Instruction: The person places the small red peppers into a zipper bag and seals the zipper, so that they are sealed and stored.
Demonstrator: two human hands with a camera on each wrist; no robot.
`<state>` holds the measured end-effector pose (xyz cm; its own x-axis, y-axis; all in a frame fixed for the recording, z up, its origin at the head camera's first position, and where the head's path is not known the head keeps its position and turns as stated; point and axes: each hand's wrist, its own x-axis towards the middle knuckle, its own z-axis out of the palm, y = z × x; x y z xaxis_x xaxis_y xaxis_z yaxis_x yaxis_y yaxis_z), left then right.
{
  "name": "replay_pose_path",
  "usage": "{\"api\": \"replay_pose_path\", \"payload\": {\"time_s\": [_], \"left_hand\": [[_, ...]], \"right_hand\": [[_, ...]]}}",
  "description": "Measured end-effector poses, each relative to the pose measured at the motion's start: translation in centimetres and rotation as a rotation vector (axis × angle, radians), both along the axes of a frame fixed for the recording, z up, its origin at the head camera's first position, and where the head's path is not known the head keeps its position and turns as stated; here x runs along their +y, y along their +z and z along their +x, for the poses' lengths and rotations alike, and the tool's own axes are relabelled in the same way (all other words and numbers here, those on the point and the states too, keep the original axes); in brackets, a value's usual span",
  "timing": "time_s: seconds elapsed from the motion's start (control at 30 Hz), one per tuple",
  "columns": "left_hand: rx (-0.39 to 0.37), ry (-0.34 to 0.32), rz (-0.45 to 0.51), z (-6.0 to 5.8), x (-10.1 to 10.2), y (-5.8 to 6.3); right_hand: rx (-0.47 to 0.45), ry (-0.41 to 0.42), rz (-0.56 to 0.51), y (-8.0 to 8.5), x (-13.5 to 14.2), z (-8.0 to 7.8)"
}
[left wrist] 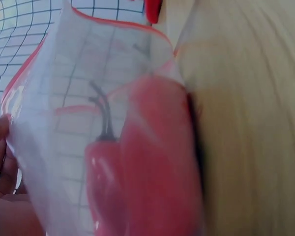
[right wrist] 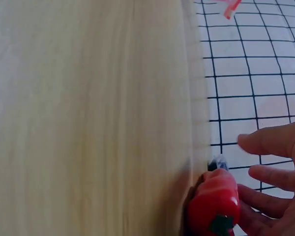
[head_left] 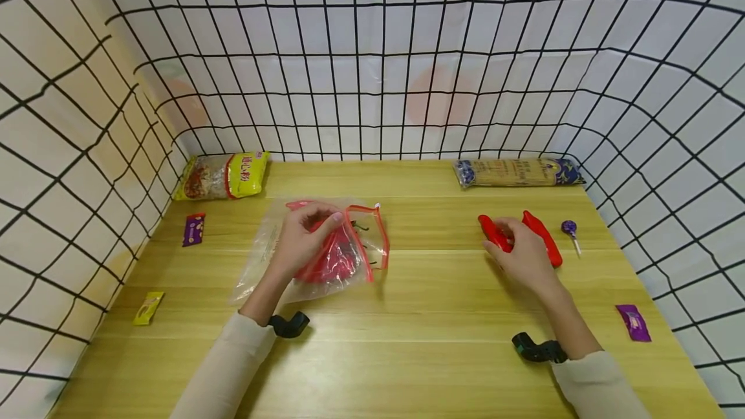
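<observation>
My left hand [head_left: 305,238] pinches the edge of a clear zip bag [head_left: 262,270] with a red-trimmed mouth. The bag's mouth gapes toward the right. Inside it lie red peppers [left wrist: 157,157] with thin dark stems, seen through the plastic in the left wrist view. Over at the right side, my right hand [head_left: 526,260] hovers at a red pepper [head_left: 495,233], fingers spread and not closed round it. In the right wrist view that hand's fingers are beside a red pepper [right wrist: 214,201] with a green stem end; contact is hard to tell. Another long red pepper [head_left: 544,238] lies just right of the hand.
A yellow food packet [head_left: 244,174] stands back left, a noodle packet [head_left: 518,172] back right. Small wrapped sweets, purple [head_left: 194,230], yellow [head_left: 149,308] and purple [head_left: 633,322], and a lollipop [head_left: 570,227] lie near the sides. Black wire mesh [head_left: 382,53] encloses the table.
</observation>
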<state>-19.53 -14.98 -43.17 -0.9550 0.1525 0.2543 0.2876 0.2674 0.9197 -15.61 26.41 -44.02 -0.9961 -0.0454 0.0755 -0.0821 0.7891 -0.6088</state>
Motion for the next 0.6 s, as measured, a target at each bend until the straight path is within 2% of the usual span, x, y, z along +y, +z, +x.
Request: {"api": "replay_pose_path", "payload": {"time_s": [0.13, 0.27, 0.37, 0.47, 0.6], "left_hand": [[-0.047, -0.024, 0.075, 0.0, 0.4, -0.3], [-0.102, -0.037, 0.150, 0.3, 0.8, 0.1], [-0.109, -0.037, 0.159, 0.9, 1.0, 1.0], [-0.110, -0.039, 0.149, 1.4, 1.1, 1.9], [-0.119, -0.041, 0.155, 1.5, 1.1, 2.1]], "right_hand": [[-0.032, 0.042, 0.023, -0.4, -0.1, -0.5], [-0.006, 0.054, 0.019, -0.8, -0.6, -0.7], [-0.010, 0.023, 0.054, -1.0, -0.8, -0.5], [-0.053, 0.013, 0.085, -1.2, -0.8, -0.3], [-0.095, 0.022, 0.130, -1.1, -1.0, 0.0]]}}
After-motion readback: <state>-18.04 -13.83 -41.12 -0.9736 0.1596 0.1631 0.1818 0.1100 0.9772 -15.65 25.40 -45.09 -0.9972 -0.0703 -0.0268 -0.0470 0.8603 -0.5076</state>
